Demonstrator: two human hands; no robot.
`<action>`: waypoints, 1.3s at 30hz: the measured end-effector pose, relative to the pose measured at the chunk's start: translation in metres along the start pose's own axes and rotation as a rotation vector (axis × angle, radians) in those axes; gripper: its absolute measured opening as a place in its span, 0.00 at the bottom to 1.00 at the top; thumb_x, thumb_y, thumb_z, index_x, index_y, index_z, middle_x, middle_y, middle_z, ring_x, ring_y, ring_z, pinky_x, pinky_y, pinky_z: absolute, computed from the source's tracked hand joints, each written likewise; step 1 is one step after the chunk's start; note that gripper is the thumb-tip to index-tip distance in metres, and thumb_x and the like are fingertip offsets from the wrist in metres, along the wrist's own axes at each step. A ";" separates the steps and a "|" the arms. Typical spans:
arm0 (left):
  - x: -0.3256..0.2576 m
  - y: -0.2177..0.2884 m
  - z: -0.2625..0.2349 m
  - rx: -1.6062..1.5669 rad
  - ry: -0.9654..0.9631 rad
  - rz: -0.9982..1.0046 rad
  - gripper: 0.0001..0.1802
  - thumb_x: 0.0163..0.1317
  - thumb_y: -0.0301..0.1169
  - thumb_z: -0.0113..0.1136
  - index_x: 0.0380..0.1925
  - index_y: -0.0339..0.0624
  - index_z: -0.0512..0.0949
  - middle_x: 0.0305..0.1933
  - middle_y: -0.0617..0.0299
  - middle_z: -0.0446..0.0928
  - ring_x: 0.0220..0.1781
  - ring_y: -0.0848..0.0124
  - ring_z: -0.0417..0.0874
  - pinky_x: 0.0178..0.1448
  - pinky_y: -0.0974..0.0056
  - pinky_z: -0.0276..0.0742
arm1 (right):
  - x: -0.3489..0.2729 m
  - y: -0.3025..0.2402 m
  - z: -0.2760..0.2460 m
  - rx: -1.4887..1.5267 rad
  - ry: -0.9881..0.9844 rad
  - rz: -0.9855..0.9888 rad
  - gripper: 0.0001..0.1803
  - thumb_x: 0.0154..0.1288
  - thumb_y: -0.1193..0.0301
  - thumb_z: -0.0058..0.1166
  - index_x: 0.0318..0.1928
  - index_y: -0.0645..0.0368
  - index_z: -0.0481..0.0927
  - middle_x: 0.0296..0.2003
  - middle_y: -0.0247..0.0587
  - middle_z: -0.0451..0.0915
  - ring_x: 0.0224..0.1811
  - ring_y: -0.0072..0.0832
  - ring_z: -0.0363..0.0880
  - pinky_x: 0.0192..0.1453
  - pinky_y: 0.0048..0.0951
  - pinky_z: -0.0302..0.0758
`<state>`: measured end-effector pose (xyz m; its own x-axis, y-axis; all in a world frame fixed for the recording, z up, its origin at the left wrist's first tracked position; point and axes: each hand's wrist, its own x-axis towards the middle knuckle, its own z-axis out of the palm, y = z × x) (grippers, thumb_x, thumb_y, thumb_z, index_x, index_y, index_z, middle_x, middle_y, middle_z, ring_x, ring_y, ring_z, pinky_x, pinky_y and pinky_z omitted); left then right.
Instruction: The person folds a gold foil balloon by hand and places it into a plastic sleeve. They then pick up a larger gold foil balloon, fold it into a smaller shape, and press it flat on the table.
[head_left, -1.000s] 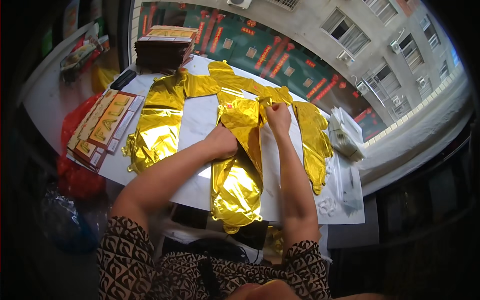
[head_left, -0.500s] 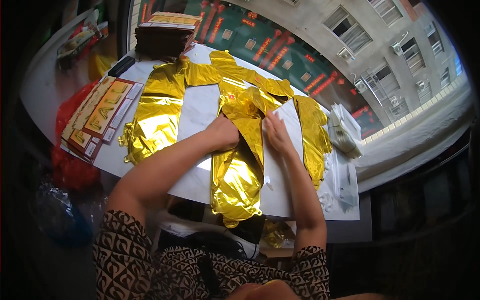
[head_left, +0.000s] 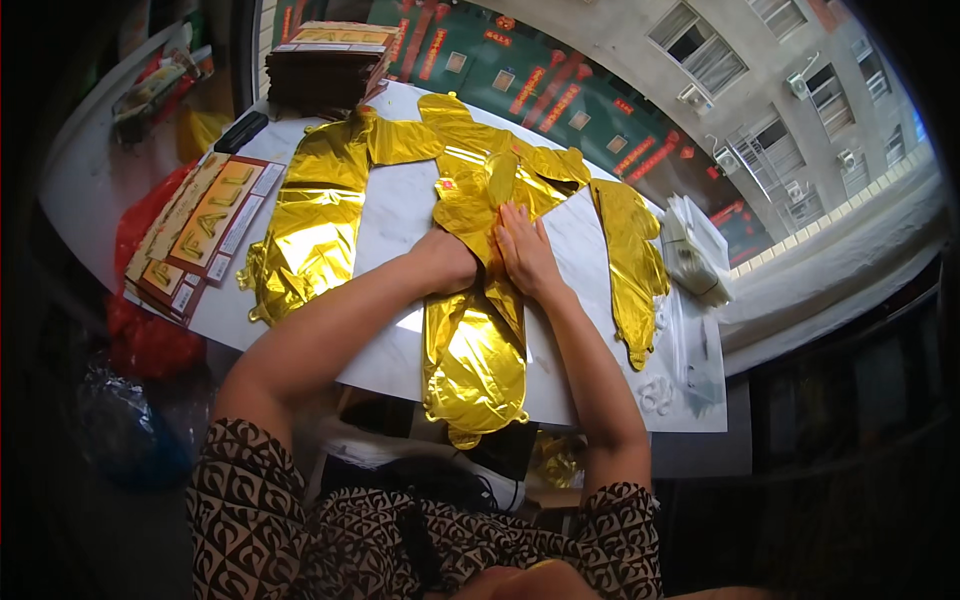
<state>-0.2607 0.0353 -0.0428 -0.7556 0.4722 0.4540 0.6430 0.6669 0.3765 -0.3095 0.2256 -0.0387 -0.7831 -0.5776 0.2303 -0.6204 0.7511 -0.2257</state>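
Note:
A deflated gold foil balloon [head_left: 475, 360] lies folded down the middle of the white table, its lower end hanging over the front edge. My left hand [head_left: 447, 262] is curled closed at the left side of its fold, with the fingertips hidden by foil. Across from it, my right hand [head_left: 525, 250] rests flat on the fold, fingers stretched out and pressing the foil. More flat gold foil balloons surround the hands: one at the left [head_left: 325, 220], one at the right [head_left: 630, 260], and a stretch of foil [head_left: 465, 130] behind.
On the left lie printed packets [head_left: 205, 230] and a black object [head_left: 242, 132]. A tall stack of packets [head_left: 328, 65] stands at the back left. Clear plastic sleeves [head_left: 697, 250] and small white rings [head_left: 655, 393] sit at the right edge. A red bag [head_left: 150, 335] hangs beside the table.
My right hand has moved left and slightly forward, from beside the foil onto its fold. The fold has been pressed inward. My left hand stays nearly in place.

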 end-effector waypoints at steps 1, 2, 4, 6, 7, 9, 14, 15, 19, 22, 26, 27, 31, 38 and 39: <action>0.000 0.000 0.002 0.007 0.084 0.063 0.26 0.62 0.38 0.57 0.61 0.44 0.72 0.64 0.49 0.71 0.67 0.51 0.70 0.69 0.54 0.64 | 0.000 0.001 0.002 0.036 0.056 -0.002 0.28 0.79 0.59 0.33 0.72 0.61 0.60 0.73 0.51 0.58 0.78 0.45 0.49 0.79 0.47 0.42; 0.000 0.001 0.005 -0.001 0.080 0.066 0.26 0.62 0.38 0.57 0.61 0.44 0.72 0.64 0.49 0.71 0.67 0.51 0.70 0.69 0.54 0.64 | -0.002 0.003 0.003 0.070 0.112 -0.003 0.28 0.79 0.59 0.33 0.72 0.61 0.61 0.73 0.53 0.58 0.77 0.46 0.50 0.79 0.48 0.43; -0.002 0.005 0.006 -0.086 0.177 0.049 0.25 0.62 0.37 0.58 0.59 0.45 0.73 0.64 0.50 0.72 0.66 0.50 0.71 0.69 0.54 0.65 | -0.011 0.007 -0.005 0.148 0.101 0.048 0.28 0.79 0.60 0.33 0.72 0.62 0.60 0.73 0.54 0.58 0.77 0.47 0.50 0.79 0.48 0.43; -0.010 -0.003 0.006 -0.050 0.143 0.046 0.26 0.61 0.37 0.59 0.60 0.46 0.73 0.64 0.50 0.72 0.66 0.51 0.70 0.68 0.54 0.65 | -0.027 -0.002 -0.017 0.231 0.070 0.055 0.29 0.78 0.60 0.35 0.72 0.62 0.59 0.73 0.54 0.56 0.78 0.47 0.49 0.79 0.48 0.42; -0.009 -0.004 0.006 -0.019 0.122 0.063 0.26 0.61 0.37 0.60 0.60 0.46 0.72 0.64 0.50 0.72 0.67 0.51 0.70 0.68 0.54 0.66 | -0.041 -0.002 -0.022 0.227 0.064 0.057 0.29 0.78 0.60 0.35 0.72 0.62 0.59 0.73 0.54 0.56 0.78 0.47 0.49 0.79 0.48 0.42; -0.007 -0.001 0.004 -0.031 0.082 0.031 0.27 0.61 0.39 0.59 0.61 0.47 0.72 0.64 0.51 0.72 0.67 0.51 0.70 0.68 0.54 0.66 | -0.066 0.001 -0.024 0.003 -0.017 0.030 0.29 0.78 0.61 0.34 0.73 0.63 0.56 0.75 0.53 0.53 0.79 0.45 0.46 0.80 0.45 0.40; -0.003 0.001 0.000 -0.154 0.031 -0.065 0.27 0.64 0.46 0.56 0.60 0.48 0.73 0.63 0.52 0.74 0.66 0.53 0.72 0.68 0.55 0.66 | -0.076 -0.031 -0.022 -0.063 -0.081 0.021 0.31 0.77 0.60 0.36 0.73 0.64 0.55 0.75 0.54 0.52 0.79 0.46 0.44 0.80 0.47 0.39; -0.003 0.000 0.002 -0.154 0.028 -0.065 0.27 0.64 0.46 0.56 0.60 0.48 0.73 0.63 0.52 0.74 0.66 0.53 0.72 0.68 0.55 0.66 | -0.075 -0.033 -0.020 -0.103 -0.083 -0.011 0.32 0.77 0.60 0.37 0.73 0.65 0.55 0.75 0.54 0.52 0.79 0.47 0.44 0.80 0.47 0.39; -0.001 0.004 -0.002 -0.131 -0.038 -0.050 0.26 0.64 0.45 0.56 0.60 0.48 0.73 0.62 0.51 0.74 0.65 0.53 0.72 0.67 0.55 0.67 | -0.075 -0.032 -0.017 -0.108 -0.114 0.015 0.33 0.76 0.59 0.38 0.74 0.64 0.53 0.75 0.56 0.51 0.79 0.48 0.44 0.80 0.47 0.39; -0.004 0.003 -0.003 -0.031 -0.033 -0.032 0.25 0.66 0.44 0.54 0.60 0.49 0.73 0.63 0.52 0.74 0.64 0.52 0.73 0.66 0.55 0.69 | -0.077 -0.035 -0.013 -0.105 -0.080 0.029 0.34 0.76 0.58 0.38 0.74 0.64 0.53 0.75 0.56 0.49 0.79 0.48 0.43 0.80 0.47 0.39; -0.006 0.014 -0.010 -0.063 -0.011 -0.056 0.23 0.66 0.43 0.54 0.58 0.49 0.74 0.61 0.51 0.75 0.61 0.53 0.75 0.62 0.56 0.72 | -0.081 -0.040 -0.021 -0.038 -0.007 -0.053 0.34 0.76 0.58 0.39 0.74 0.64 0.53 0.75 0.56 0.49 0.80 0.48 0.42 0.80 0.46 0.40; -0.005 0.018 -0.014 -0.094 -0.055 -0.124 0.22 0.66 0.42 0.53 0.57 0.48 0.74 0.60 0.51 0.75 0.60 0.53 0.76 0.61 0.56 0.73 | -0.080 -0.037 -0.020 -0.028 -0.003 -0.051 0.34 0.76 0.58 0.39 0.74 0.64 0.53 0.75 0.56 0.49 0.80 0.48 0.42 0.80 0.46 0.40; -0.001 0.020 -0.021 -0.101 -0.128 -0.145 0.18 0.64 0.41 0.54 0.51 0.45 0.77 0.57 0.50 0.77 0.58 0.52 0.77 0.58 0.55 0.73 | -0.076 -0.036 -0.025 0.012 -0.138 -0.054 0.34 0.75 0.56 0.40 0.73 0.64 0.57 0.75 0.56 0.50 0.79 0.45 0.44 0.80 0.45 0.40; -0.002 0.012 -0.008 -0.183 -0.012 -0.089 0.21 0.63 0.39 0.57 0.54 0.45 0.76 0.58 0.51 0.76 0.61 0.51 0.75 0.63 0.55 0.71 | -0.078 -0.052 -0.026 0.097 -0.064 -0.205 0.38 0.73 0.56 0.43 0.74 0.66 0.51 0.74 0.60 0.50 0.79 0.48 0.44 0.80 0.46 0.43; -0.002 0.011 -0.007 -0.166 -0.039 -0.075 0.20 0.63 0.39 0.56 0.54 0.45 0.76 0.59 0.51 0.76 0.62 0.51 0.75 0.63 0.55 0.71 | -0.078 -0.053 -0.024 0.104 -0.059 -0.204 0.38 0.73 0.56 0.43 0.74 0.66 0.51 0.74 0.60 0.50 0.79 0.48 0.44 0.80 0.46 0.43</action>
<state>-0.2509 0.0376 -0.0335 -0.8044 0.4487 0.3893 0.5940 0.5985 0.5375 -0.2144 0.2390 -0.0220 -0.6401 -0.7342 0.2263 -0.7649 0.5816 -0.2768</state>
